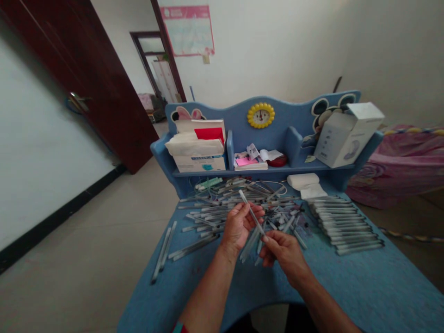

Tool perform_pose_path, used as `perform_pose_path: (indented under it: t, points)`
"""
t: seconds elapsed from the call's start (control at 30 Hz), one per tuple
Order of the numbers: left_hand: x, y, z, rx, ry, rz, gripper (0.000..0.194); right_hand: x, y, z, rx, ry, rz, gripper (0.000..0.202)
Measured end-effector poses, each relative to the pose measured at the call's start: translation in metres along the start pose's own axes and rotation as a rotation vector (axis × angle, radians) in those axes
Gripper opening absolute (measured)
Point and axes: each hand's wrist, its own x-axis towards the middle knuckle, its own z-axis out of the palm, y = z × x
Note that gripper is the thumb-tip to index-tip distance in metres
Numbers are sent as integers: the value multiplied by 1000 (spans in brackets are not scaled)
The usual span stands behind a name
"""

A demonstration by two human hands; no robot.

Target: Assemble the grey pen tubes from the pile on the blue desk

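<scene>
A slim translucent pen (255, 218) is held at a slant between my two hands above the blue desk. My left hand (239, 225) pinches it toward its upper, whitish end. The fingers of my right hand (281, 252) are closed on its lower end. Beneath and behind the hands lies a loose heap of pen parts (284, 219), some clear and some dark-tipped. More loose pens (208, 215) spread to the left of my left hand. A neat stack of pens (347, 226) lies to the right of my right hand.
Two pens (164, 249) lie near the left edge of the desk (391, 286). A paper roll (303, 181) sits behind the stack. On the shelf stand a box with papers (201, 155), a notepad pile (249, 163) and a white carton (343, 136), below a yellow clock (261, 115).
</scene>
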Motion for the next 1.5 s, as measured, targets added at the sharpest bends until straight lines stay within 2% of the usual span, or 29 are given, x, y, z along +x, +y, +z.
perform_pose_path:
  t: [0.17, 0.33, 0.4, 0.5, 0.57, 0.67, 0.77, 0.97, 1.1, 1.3, 1.43, 1.5]
  points:
    - [7, -5, -2, -2, 46, 16, 17, 8, 6, 1, -287, 112, -75, 21]
    - [12, -8, -13, -24, 73, 26, 19, 13, 10, 5, -513, 263, -198, 17]
    - [12, -7, -18, -30, 72, 42, 19, 13, 9, 7, -467, 227, -131, 20]
    - [10, -4, -23, -42, 79, 67, 20, 13, 7, 12, -310, 86, 30, 36]
    - [9, -2, -25, -50, 82, 80, 19, 12, 7, 15, -238, 34, 50, 41]
    - [7, -1, -26, -62, 81, 96, 18, 13, 7, 18, -187, 42, -6, 36]
    - [6, -1, -26, -69, 88, 100, 18, 12, 7, 18, -151, 96, 11, 31]
    - [6, -3, -25, -79, 102, 103, 19, 10, 6, 18, -72, 54, 83, 42]
    - [7, -5, -25, -81, 105, 99, 18, 11, 8, 19, -14, 75, 50, 33]
    - [7, -6, -26, -78, 111, 97, 18, 10, 9, 19, 41, 61, 121, 41]
    - [7, -6, -26, -70, 117, 89, 18, 9, 8, 19, 73, 67, 93, 37]
    - [8, -7, -27, -69, 121, 87, 18, 10, 7, 20, 105, 64, 103, 41]
